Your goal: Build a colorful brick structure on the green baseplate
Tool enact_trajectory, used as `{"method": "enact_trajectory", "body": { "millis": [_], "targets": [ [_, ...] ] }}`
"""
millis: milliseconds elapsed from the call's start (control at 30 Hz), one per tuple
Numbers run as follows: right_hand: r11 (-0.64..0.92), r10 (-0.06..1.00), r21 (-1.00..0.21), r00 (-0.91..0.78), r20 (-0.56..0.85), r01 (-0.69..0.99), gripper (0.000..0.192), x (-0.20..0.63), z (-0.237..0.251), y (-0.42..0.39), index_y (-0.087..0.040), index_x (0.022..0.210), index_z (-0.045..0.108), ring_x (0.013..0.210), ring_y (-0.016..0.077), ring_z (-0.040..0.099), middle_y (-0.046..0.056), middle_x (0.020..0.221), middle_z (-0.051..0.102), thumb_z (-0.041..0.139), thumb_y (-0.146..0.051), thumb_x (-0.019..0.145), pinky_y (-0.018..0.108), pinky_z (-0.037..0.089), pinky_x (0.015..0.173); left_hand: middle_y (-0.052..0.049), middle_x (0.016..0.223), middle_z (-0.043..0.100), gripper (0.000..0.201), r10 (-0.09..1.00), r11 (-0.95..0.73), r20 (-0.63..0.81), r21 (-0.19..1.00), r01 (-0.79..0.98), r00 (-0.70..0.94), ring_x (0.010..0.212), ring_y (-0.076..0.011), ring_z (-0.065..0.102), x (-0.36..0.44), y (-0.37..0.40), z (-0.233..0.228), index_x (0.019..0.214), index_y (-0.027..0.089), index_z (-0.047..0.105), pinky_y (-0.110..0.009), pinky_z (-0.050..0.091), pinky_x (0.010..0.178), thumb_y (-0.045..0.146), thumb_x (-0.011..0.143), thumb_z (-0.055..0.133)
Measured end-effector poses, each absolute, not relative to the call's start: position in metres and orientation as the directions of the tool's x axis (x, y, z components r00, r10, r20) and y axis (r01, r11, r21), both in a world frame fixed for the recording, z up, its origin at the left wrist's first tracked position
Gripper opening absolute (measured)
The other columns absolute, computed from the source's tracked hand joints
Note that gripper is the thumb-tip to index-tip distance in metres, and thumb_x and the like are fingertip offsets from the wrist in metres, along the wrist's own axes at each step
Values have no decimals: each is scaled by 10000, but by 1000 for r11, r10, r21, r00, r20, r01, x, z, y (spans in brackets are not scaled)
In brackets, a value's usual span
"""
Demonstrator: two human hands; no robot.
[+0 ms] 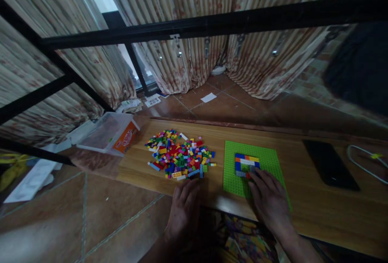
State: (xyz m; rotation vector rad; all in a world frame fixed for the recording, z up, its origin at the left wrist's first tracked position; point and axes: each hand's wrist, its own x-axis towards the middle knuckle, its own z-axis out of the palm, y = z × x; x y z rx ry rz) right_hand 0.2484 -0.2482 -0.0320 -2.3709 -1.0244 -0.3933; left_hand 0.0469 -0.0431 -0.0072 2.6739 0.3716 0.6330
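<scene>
My right hand reaches over a green studded baseplate. Its thumb and fingers close around the near right corner of a small rectangular wall of building bricks in blue, orange, yellow, white and grey. A red brick shows at the fingertips; whether it is seated on the wall is hidden by the hand. Resting at the table's front edge, my left hand has its fingers stretched out with nothing visible in them. Just beyond those fingers spreads a pile of loose multicoloured bricks.
A clear plastic box with an orange label stands at the wooden table's left end. To the right lie a black phone-like slab and a white cable. A dark metal rail crosses in front of striped curtains.
</scene>
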Motion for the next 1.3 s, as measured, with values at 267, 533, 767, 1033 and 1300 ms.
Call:
{"method": "enact_trajectory", "body": {
  "millis": [267, 533, 767, 1033, 1300],
  "targets": [
    [-409, 648, -486, 621, 442, 773, 258, 201, -7, -198, -226, 1136, 621, 1114, 277, 535, 99, 1169, 622, 471, -297, 939, 497, 457, 950, -113, 1245, 582, 333, 565, -815, 454, 441, 376, 689, 1205, -249, 492, 27, 0, -10, 1224, 197, 515, -475, 445, 990, 160, 897, 465],
    [-415, 697, -511, 625, 353, 752, 287, 194, -15, -145, -208, 1154, 613, 1046, 258, 562, 93, 1106, 641, 432, -241, 934, 430, 471, 914, -149, 1268, 530, 337, 741, -658, 478, 377, 652, 471, 1195, -295, 477, 25, 70, -10, 1198, 151, 521, -480, 389, 1020, 275, 890, 465],
    [-458, 720, -465, 623, 307, 758, 333, 196, -20, -122, -176, 1212, 577, 996, 247, 557, 99, 1054, 625, 446, -195, 906, 374, 468, 885, -197, 1358, 440, 425, 876, -466, 360, 457, 758, 321, 1267, -346, 423, 42, 117, -8, 1254, 109, 486, -528, 342, 1062, 235, 849, 475],
    [-497, 695, -489, 666, 271, 717, 287, 196, -24, -119, -186, 1163, 586, 994, 232, 549, 85, 1042, 612, 460, -195, 905, 341, 450, 872, -179, 1337, 465, 398, 890, -456, 313, 579, 675, 332, 1264, -276, 463, 54, 136, -22, 1222, 120, 521, -439, 393, 1070, 106, 835, 427],
    [-468, 688, -557, 678, 259, 686, 255, 196, -27, -121, -184, 1136, 577, 1018, 232, 553, 87, 1068, 617, 456, -206, 912, 359, 442, 897, -130, 1263, 550, 321, 854, -519, 319, 575, 633, 411, 1156, -239, 551, 60, 138, -22, 1096, 153, 613, -395, 457, 1006, 110, 848, 414]
  ]
}}
